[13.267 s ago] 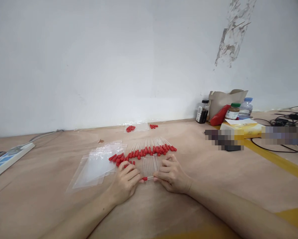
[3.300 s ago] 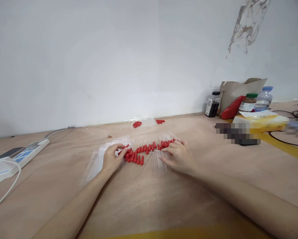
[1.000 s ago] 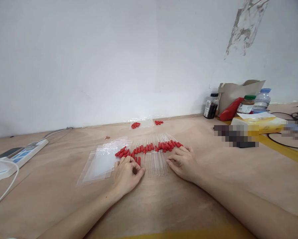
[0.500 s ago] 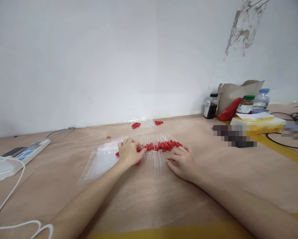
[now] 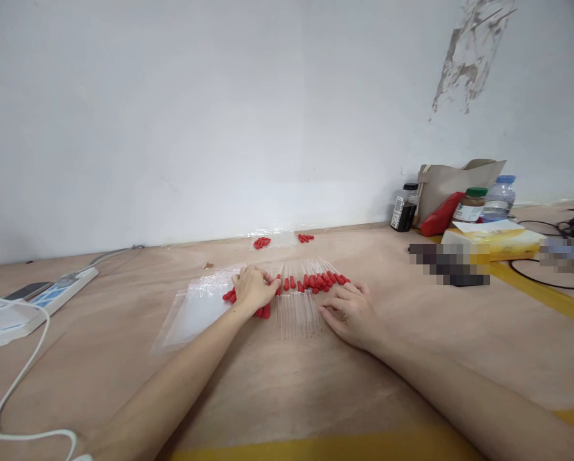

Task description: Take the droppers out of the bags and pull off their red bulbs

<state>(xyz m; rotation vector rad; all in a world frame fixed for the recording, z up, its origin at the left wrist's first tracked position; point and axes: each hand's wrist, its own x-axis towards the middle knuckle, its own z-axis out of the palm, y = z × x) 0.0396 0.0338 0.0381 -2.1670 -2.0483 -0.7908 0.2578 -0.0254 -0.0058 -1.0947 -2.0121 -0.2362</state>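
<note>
A row of glass droppers with red rubber bulbs [image 5: 315, 280] lies across the middle of the brown table [image 5: 291, 384]. In front of it lies a batch of bare clear glass tubes [image 5: 299, 314]. My left hand [image 5: 254, 289] rests over the left end of the red bulbs, fingers curled down onto them; what it grips is hidden. My right hand [image 5: 351, 310] lies on the table at the right edge of the clear tubes, fingers bent and touching them. A stack of clear zip bags [image 5: 195, 310] lies just left of my left hand.
Two small bags with red bulbs [image 5: 279, 240] lie near the wall. A power strip [image 5: 41, 301] with a white cable [image 5: 13, 397] sits at the left. At the right stand bottles and jars [image 5: 404, 208], a beige bag [image 5: 454, 182], a tissue box [image 5: 498, 240] and black cables [image 5: 555, 282].
My left hand moved from the table in front of the red bulbs forward onto their left end. My right hand has stayed by the clear tubes.
</note>
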